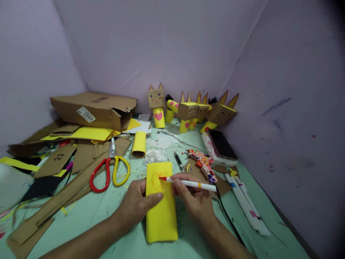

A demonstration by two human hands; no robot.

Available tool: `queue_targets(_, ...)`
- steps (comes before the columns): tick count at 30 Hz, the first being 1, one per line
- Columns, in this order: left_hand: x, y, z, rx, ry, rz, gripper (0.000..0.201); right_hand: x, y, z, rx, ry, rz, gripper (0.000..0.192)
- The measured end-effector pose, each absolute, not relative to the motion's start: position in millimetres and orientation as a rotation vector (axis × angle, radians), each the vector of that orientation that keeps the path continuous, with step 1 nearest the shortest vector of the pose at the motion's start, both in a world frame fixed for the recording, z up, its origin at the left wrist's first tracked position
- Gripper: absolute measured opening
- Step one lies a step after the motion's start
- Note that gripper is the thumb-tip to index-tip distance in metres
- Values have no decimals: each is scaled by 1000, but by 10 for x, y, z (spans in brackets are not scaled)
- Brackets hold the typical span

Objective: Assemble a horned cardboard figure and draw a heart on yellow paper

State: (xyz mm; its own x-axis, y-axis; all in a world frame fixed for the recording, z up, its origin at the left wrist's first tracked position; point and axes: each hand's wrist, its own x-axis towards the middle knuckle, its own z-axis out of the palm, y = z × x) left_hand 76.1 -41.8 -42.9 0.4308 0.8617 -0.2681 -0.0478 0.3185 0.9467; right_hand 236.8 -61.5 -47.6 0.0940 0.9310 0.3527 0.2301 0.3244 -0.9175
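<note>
A yellow paper-covered tube (pixel 161 223), pressed rather flat, lies in front of me with an orange heart outline near its far end. My left hand (pixel 138 199) grips its left side, thumb across the top. Between the fingers of my right hand (pixel 192 196) is a white marker (pixel 196 184) with an orange band. Its red-orange tip is at the heart outline. Beyond the tube stands a shorter yellow tube (pixel 139 144). Scissors (pixel 111 169) with one red and one yellow handle lie to the left.
Cardboard animal figures (pixel 188 111) stand at the back wall. A cardboard box (pixel 94 108) and scraps (pixel 58 160) fill the left. Rightward are a phone (pixel 222 144), patterned tape-covered piece (pixel 202 162), white markers (pixel 246 205) and a black cable (pixel 229 216). A dark pen (pixel 179 162) lies beyond the tube.
</note>
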Motion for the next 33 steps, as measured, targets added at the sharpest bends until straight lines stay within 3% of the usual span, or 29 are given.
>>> queue_targets(33, 770, -429, -410, 1060, 932, 738, 33, 2324, -622, -404, -1179, -1446, 544, 14)
